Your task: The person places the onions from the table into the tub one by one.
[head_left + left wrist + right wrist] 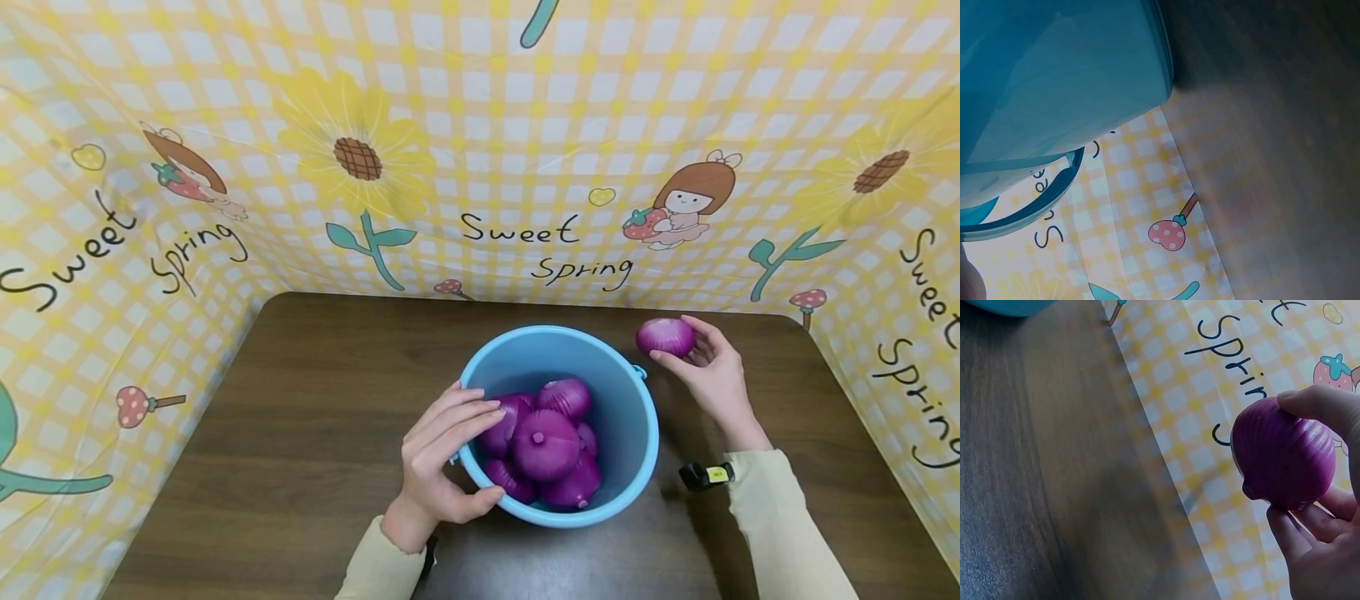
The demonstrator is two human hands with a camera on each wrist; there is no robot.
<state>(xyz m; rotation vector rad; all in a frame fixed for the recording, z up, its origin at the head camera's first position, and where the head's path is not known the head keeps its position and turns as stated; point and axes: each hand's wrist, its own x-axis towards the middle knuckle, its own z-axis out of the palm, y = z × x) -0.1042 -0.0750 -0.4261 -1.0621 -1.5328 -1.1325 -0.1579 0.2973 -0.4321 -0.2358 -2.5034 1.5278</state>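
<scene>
A light blue bucket (pixel 633 492) stands on the table, holding several purple onions (pixel 546 446). My left hand (pixel 442 454) holds the bucket's left side, its fingers reaching over the rim and the thumb on the near part of it. In the left wrist view the bucket's wall (pixel 1072 81) fills the upper left, and only a sliver of the hand shows. To the right of the bucket, my right hand (pixel 716 375) grips one purple onion (pixel 664 337) between thumb and fingers. The right wrist view shows this onion (pixel 1282 453) raised off the table, its pointed tip facing down and left.
The dark wooden table (pixel 315 400) is enclosed at the back and both sides by a yellow checked cloth (pixel 487 150) printed with flowers and lettering. The bucket's handle (pixel 1054 194) hangs at its side. A black strap (pixel 705 477) sits at the right wrist.
</scene>
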